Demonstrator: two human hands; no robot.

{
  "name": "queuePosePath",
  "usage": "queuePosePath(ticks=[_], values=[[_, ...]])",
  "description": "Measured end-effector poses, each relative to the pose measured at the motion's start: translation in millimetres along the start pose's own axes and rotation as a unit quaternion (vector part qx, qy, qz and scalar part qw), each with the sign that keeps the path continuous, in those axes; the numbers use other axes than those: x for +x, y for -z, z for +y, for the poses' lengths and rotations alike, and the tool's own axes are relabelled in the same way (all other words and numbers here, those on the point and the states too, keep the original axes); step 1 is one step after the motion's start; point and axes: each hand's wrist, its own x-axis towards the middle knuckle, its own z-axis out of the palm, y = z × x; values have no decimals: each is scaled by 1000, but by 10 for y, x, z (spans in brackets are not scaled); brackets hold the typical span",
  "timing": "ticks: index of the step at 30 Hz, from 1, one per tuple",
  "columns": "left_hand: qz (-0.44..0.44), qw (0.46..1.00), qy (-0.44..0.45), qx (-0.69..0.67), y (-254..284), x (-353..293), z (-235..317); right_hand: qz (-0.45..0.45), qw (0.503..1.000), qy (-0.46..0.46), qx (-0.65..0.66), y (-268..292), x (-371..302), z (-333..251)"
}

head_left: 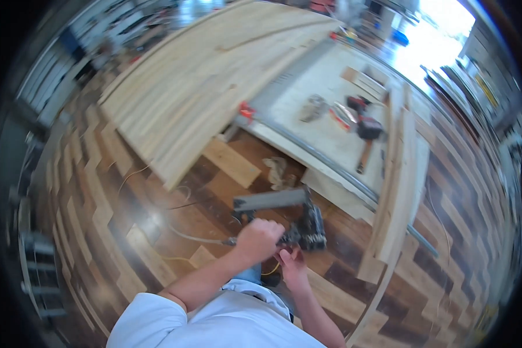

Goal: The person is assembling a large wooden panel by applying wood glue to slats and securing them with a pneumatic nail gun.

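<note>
Head view: nail gun extends beyond left hand curled round it; right hand alongside (grip unclear).

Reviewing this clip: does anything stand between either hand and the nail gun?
Nothing visible does. The left hand is closed around the nail gun. The right hand is right beside it, though blur hides whether it touches. The hose runs off to the left, blocking neither hand.

This was a woodworking workshop; on the table lay a wooden panel and a drill; a hosed power tool was before it, stacked boards to its right.
</note>
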Motion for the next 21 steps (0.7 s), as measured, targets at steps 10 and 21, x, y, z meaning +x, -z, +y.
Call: queuePosePath(ticks=[10, 21], values=[[43, 996, 68, -47, 525, -1653, 56, 34, 991, -30, 126, -1251, -766, 557], [208, 944, 255, 21, 1520, -4154, -1720, -235, 966, -103, 25, -3296, -568, 1901]])
